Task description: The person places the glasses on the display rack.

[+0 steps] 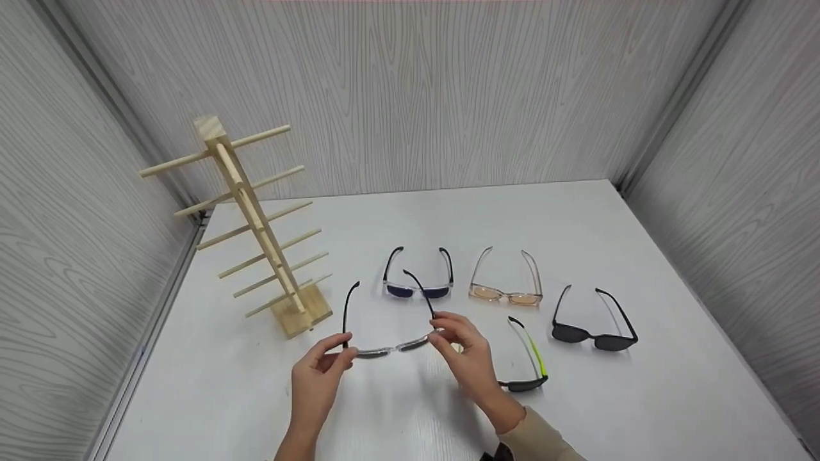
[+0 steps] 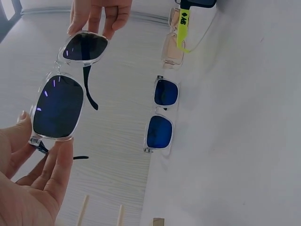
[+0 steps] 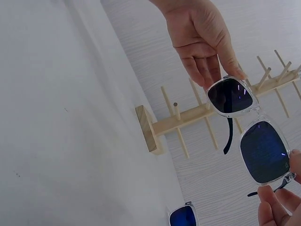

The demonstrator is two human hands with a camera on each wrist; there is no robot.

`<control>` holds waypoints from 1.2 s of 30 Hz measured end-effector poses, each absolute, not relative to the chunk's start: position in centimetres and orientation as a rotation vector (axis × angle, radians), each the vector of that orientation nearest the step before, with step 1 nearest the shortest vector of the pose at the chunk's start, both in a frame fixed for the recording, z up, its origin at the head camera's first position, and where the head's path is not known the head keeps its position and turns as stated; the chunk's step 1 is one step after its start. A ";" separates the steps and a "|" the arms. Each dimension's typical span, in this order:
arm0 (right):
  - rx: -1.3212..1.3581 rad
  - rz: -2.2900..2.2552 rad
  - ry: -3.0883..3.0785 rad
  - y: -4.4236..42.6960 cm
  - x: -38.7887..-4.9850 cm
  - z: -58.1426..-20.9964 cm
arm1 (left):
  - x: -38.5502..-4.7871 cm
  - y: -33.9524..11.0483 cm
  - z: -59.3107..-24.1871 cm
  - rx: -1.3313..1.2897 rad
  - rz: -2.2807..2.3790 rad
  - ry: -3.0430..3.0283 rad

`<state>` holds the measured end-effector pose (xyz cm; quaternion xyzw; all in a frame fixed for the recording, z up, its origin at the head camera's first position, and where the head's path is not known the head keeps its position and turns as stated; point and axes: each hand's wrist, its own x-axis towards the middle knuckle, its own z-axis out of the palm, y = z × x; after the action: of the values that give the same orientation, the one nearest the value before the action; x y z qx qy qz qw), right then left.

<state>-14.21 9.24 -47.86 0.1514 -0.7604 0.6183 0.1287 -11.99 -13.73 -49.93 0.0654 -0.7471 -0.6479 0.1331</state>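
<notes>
A pair of sunglasses point(image 1: 373, 353) with a transparent frame, dark lenses and black temples is held up above the white table by both hands. My left hand point(image 1: 316, 379) pinches its left hinge corner between thumb and fingers. At the opposite corner, my right hand point(image 1: 473, 363) pinches the frame in the same way. Both temples are unfolded and point away from me. In the left wrist view the lenses point(image 2: 59, 106) face the camera and look dark blue. Behind the right hand lie sunglasses with a lime-green temple point(image 1: 535, 353), partly hidden by that hand.
A wooden display rack point(image 1: 256, 221) with several pairs of pegs stands at the left. Beyond the hands lie blue-lensed sunglasses point(image 1: 400, 292) and peach-tinted glasses point(image 1: 524, 299). Black sunglasses point(image 1: 613, 343) sit to the right. Pale wood-grain panels point(image 1: 410, 96) enclose the table point(image 1: 211, 397).
</notes>
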 end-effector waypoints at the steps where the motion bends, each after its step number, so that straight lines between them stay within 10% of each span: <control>1: 0.443 1.799 -2.207 9.2 -14.2 -47.8 | -12.0 -13.8 -49.9 0.197 -1.868 -2.171; 36: 0.577 1.888 -2.257 5.6 -16.8 -48.9 | -10.4 -15.8 -50.5 0.327 -1.803 -2.116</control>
<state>-16.77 5.60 -48.90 0.1921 -0.7507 0.6280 0.0715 -10.41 -15.80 -50.52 0.1153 -0.7447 -0.6349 0.1704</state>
